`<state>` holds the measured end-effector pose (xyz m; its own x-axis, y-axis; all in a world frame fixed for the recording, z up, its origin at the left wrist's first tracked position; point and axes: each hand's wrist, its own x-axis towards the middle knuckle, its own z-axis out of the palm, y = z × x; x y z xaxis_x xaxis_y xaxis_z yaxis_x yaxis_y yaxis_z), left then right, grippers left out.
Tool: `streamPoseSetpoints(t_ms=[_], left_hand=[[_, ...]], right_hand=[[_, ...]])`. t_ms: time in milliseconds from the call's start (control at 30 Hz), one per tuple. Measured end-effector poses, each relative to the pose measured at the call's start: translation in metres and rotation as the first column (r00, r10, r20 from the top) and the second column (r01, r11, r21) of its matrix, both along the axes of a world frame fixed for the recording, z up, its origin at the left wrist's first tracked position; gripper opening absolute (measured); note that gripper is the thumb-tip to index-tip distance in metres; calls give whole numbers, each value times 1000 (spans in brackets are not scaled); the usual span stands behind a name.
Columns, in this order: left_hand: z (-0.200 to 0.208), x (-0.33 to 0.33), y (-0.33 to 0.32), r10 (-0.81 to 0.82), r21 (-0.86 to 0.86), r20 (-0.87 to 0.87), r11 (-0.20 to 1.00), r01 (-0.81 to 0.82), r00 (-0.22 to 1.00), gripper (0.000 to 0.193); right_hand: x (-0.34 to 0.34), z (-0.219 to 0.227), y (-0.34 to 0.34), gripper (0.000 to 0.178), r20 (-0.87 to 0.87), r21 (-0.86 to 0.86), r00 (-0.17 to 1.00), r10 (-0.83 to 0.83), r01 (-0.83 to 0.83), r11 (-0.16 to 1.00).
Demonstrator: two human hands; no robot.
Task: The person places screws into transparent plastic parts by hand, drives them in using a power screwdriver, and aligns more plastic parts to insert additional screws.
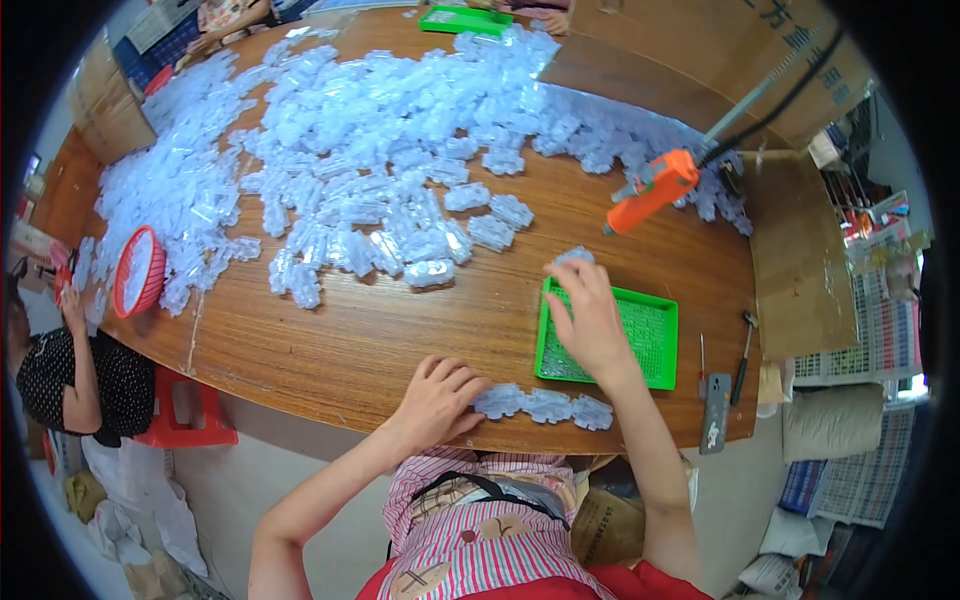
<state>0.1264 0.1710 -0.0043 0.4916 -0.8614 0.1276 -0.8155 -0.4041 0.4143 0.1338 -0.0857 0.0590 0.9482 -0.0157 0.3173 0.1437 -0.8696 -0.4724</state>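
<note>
The left grip (437, 402) was curled beside clear pieces (548, 406) on the tabletop (290, 350); whether it or the right grip (592, 318) grasped any was unclear. Pieces looked light, stiff, slick, best pinched by their sides.

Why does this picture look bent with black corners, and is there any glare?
In the head view, the fisheye lens bows the brown wooden table and leaves black corners; white glints show on the heaped clear, bluish plastic pieces.
</note>
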Motion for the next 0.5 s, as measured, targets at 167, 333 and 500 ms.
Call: streamPoseSetpoints(t_ms=[167,333,500], left_hand=[[13,27,7,230,-131,-144,960,-249,962,52],[11,92,3,579,-216,73,804,-554,812,47],[-4,114,13,544,-210,144,833,-512,827,45]], right_hand=[[64,-30,-23,76,-340,-208,878,-337,279,938],[82,-42,-27,94,-512,-261,692,-508,438,860],[77,-50,-18,92,-389,-71,831,-398,404,912]])
